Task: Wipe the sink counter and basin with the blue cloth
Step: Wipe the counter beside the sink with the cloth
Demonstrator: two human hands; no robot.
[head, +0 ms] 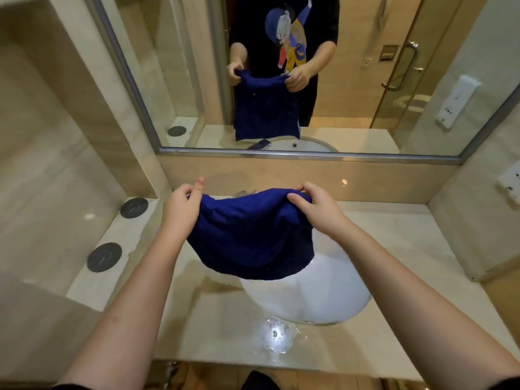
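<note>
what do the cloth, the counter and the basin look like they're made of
The cloth: soft napped fabric, probably microfibre or terry; it drapes and folds.
The counter: polished cream stone, likely marble; faint veining, glossy reflections.
The basin: glazed white ceramic, probably; smooth and shiny.

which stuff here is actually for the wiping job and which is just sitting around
For the job: blue cloth, gripped by left hand and right hand; basin; counter.
Just there: two dark discs on the left ledge; mirror; wall socket.
</note>
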